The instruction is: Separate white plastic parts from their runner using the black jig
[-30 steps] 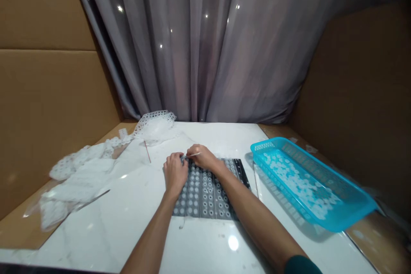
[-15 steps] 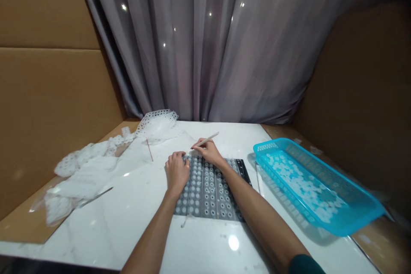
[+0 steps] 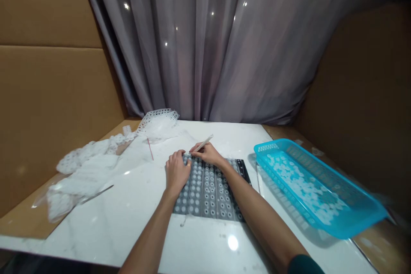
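Note:
A dark board [image 3: 201, 192] lies on the white table, covered in rows of pale round discs, several with dark centres. My left hand [image 3: 176, 169] rests over the board's far left corner, fingers extended and thumb a little apart. Close to it, at the far edge, my right hand [image 3: 207, 154] pinches a slim white pen-like stick [image 3: 205, 141], held tilted with its upper end pointing up and right. The stick's lower tip is by my fingertips, near the left hand; what it touches is too small to make out.
On the right stands a blue plastic basket [image 3: 321, 222] holding many small white discs. White perforated sheets and plastic [image 3: 86, 171] are heaped on the left, near a thin dark rod [image 3: 98, 194] and a red stick [image 3: 150, 149]. Cardboard walls [image 3: 48, 102] and a grey curtain [image 3: 180, 72] surround the table.
My right hand has shifted slightly left and down, bringing the white stick's tip closer to the board's far edge. My left hand stays in nearly the same place.

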Available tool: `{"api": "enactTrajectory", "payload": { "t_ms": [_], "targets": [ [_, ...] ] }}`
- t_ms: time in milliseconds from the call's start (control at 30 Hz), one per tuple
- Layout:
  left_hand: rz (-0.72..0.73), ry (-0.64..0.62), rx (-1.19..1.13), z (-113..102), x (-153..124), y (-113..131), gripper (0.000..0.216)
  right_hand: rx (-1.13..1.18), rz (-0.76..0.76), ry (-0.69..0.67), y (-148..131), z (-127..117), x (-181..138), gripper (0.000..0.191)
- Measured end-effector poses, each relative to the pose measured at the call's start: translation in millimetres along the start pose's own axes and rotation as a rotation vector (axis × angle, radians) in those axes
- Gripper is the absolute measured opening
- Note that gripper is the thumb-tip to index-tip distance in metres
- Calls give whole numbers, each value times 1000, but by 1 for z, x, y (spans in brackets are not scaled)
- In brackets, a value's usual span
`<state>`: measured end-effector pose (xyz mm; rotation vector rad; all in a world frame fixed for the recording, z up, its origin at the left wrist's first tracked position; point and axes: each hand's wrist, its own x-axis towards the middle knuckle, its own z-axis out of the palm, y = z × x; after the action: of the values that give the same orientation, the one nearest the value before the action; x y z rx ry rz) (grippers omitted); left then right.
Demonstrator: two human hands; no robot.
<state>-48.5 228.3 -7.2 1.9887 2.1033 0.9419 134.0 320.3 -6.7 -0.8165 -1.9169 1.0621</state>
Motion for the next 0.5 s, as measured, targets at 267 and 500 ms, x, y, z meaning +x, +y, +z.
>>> {"api": "enactTrajectory", "payload": {
  "t_ms": [267, 500],
  "targets": [
    [31, -10, 25, -2, -2, 1, 20, -68, -47, -16, 0, 3, -2, 12],
    [69, -27, 43, -6, -5, 4, 12, -127, -59, 32, -8, 10, -2, 5]
  ]
}}
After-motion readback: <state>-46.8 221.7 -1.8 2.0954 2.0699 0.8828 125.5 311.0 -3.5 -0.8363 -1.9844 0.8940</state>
